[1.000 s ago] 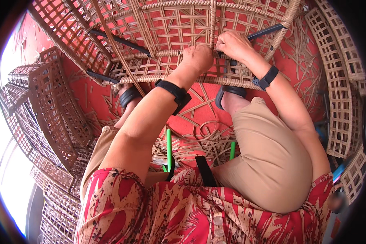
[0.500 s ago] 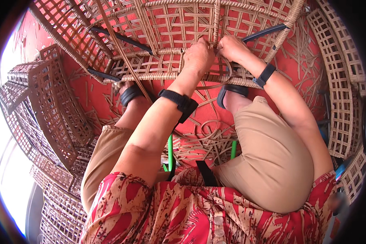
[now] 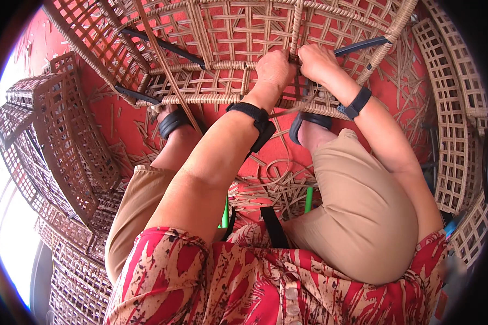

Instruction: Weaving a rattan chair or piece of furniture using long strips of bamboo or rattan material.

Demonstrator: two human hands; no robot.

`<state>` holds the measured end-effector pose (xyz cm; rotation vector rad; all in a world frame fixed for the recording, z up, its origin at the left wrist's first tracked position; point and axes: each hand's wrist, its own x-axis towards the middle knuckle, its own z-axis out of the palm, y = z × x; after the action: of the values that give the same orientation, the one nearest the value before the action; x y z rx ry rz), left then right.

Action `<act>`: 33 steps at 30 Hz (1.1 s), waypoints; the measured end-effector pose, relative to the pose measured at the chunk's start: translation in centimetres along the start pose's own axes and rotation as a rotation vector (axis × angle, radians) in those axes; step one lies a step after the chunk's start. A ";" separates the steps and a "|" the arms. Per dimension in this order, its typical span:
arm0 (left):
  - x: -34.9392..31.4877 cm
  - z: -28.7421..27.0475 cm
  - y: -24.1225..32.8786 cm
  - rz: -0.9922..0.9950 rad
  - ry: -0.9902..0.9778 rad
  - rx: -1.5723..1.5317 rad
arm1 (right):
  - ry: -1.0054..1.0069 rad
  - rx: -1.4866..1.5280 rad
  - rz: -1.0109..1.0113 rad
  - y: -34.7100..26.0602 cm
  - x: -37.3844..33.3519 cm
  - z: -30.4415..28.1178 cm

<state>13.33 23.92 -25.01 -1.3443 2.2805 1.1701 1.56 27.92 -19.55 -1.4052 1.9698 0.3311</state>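
Observation:
A large woven rattan panel (image 3: 244, 40) with wrapped rims stands in front of me. At the foot of its wrapped upright post (image 3: 296, 30), both hands work close together. My left hand (image 3: 275, 70) is closed beside the post on its left, its fingertips largely hidden. Just right of the post, my right hand (image 3: 317, 63) is closed in a pinch, apparently on a thin rattan strip (image 3: 295, 109), which hangs in a blurred curve below the hands. The exact grip is hidden by the knuckles.
Dark braces (image 3: 165, 47) cross the panel's corners. A long loose strip (image 3: 165, 65) slants down at the left. Stacked woven panels stand left (image 3: 65, 135) and right (image 3: 453, 119). Rattan scraps (image 3: 276, 189) litter the red floor (image 3: 255, 157). My sandalled feet are beside the lower rim.
Both hands have shifted slightly right and up in view, along with the panel. The strip's loop below the right hand has drawn in and blurred.

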 end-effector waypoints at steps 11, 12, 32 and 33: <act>-0.7 -0.9 0.5 -0.012 0.009 -0.110 | 0.278 -0.071 -0.128 0.6 -0.6 1.4; -0.7 -0.9 0.6 -0.013 0.012 -0.125 | 0.289 -0.057 -0.130 0.7 -0.4 1.7; 0.6 0.5 -1.9 0.090 -0.045 -0.354 | 0.464 -0.016 -0.220 1.9 0.8 2.6; 0.8 0.5 -2.2 0.132 -0.054 -0.381 | 0.471 -0.004 -0.230 2.0 1.1 2.8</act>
<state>14.61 23.24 -26.92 -1.2738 2.2122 1.7323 0.63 29.46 -22.62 -1.8166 2.1328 -0.1154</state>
